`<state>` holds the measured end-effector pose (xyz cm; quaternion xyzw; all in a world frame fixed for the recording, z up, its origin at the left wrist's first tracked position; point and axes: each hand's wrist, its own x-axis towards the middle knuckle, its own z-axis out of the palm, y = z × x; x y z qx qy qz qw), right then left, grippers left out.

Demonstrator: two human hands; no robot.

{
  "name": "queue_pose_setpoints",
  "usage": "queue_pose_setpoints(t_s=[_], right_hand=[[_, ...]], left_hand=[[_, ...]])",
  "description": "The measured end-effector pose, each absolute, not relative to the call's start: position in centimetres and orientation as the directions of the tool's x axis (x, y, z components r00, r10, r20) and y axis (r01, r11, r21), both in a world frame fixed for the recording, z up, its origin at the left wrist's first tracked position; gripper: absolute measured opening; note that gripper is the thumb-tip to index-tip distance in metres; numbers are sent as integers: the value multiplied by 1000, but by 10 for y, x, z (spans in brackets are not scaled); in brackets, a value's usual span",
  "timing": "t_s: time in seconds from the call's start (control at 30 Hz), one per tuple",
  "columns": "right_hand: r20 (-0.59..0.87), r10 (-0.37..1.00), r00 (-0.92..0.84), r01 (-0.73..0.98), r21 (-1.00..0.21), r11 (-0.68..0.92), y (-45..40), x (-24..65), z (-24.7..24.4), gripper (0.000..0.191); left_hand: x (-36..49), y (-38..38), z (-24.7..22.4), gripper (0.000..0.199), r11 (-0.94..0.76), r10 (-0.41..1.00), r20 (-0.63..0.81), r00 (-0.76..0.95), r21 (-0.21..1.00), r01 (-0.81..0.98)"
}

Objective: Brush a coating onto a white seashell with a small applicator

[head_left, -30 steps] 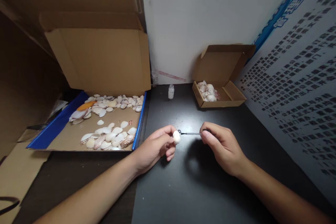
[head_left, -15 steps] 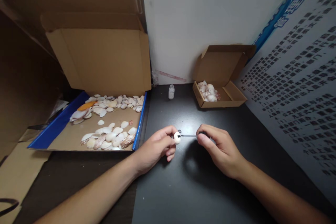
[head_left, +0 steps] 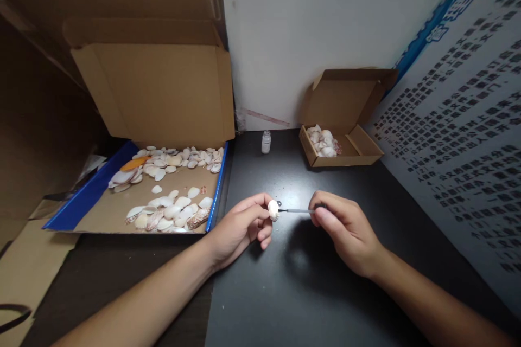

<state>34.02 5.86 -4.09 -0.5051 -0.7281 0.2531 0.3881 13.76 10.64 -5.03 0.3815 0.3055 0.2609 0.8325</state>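
Note:
Between thumb and fingertips, my left hand [head_left: 244,225] pinches a small white ribbed shell [head_left: 274,210]. My right hand [head_left: 344,227] is closed on the dark handle end of a thin grey brush-like stick [head_left: 297,211], whose dark tip meets the right side of the shell. A small round black object [head_left: 279,203] shows just beyond the shell; whether it touches the shell cannot be made out. Farther back stands a small open glass bottle [head_left: 266,142] with whitish contents or label.
On the left, an open blue-edged box [head_left: 220,184] holds several shells and an orange piece. A smaller open cardboard box [head_left: 345,161] with shells stands at the back right. Behind the dark table [head_left: 252,293] is a white wall; a printed sheet [head_left: 456,135] leans at right.
My right hand has shifted slightly right with the stick, showing more of its length. The shell has turned in my left hand and now shows its ribbed outer side.

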Motion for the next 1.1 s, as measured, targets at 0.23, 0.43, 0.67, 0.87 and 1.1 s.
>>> queue_pose_setpoints(t_s=[0.23, 0.43, 0.67, 0.87, 1.1], right_hand=[[321, 938, -128, 571, -750, 335, 59, 343, -41, 35], [267, 930, -251, 536, -762, 363, 57, 339, -40, 29], [271, 945, -184, 581, -745, 328, 59, 341, -41, 31], [291, 924, -249, 506, -774, 380, 57, 340, -41, 27], [324, 922, -211, 510, -768, 387, 59, 340, -44, 28]], left_hand=[[137, 107, -51, 5, 581, 684, -308, 661, 778, -239], [137, 107, -51, 5, 587, 678, -304, 669, 771, -245], [136, 108, -53, 7, 589, 666, -312, 677, 778, -221], [137, 107, -53, 8, 585, 665, -318, 675, 784, -207], [137, 107, -53, 7, 573, 685, -310, 660, 788, -224]])
